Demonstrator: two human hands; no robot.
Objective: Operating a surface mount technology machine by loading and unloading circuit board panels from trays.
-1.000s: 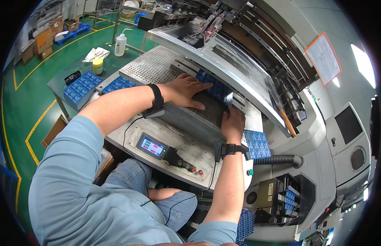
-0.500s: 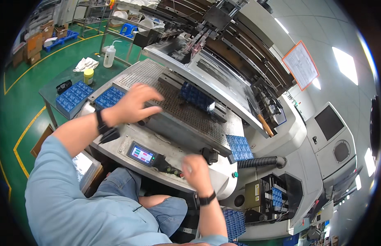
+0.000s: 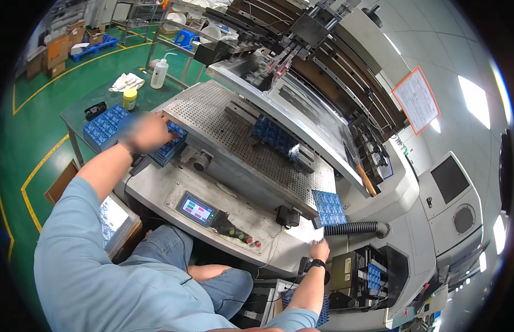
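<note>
My left hand (image 3: 147, 133) reaches over a stack of blue patterned panels (image 3: 167, 152) at the left end of the machine, its fingertips on the top panel and its fingers apart. Part of that hand is blurred. My right hand (image 3: 320, 250) is at the machine's front right corner with its fingers curled; whatever they touch or hold is hidden. Another dark blue panel (image 3: 270, 131) lies on the perforated metal bed (image 3: 204, 102), under the tilted screen frame (image 3: 290, 105). One more blue panel (image 3: 330, 208) rests at the bed's right end.
A second blue stack (image 3: 104, 124), a yellow-lidded jar (image 3: 129, 98), a squeeze bottle (image 3: 159, 74) and a white cloth (image 3: 127, 82) are on the green side table (image 3: 74, 119). A small touch screen (image 3: 196, 209) sits on the front panel. A ribbed black hose (image 3: 354, 228) runs at right.
My left hand has moved left and down from above the bed onto the panel stack. My right hand has moved right, from over the control buttons to the machine's corner. The view has shifted slightly.
</note>
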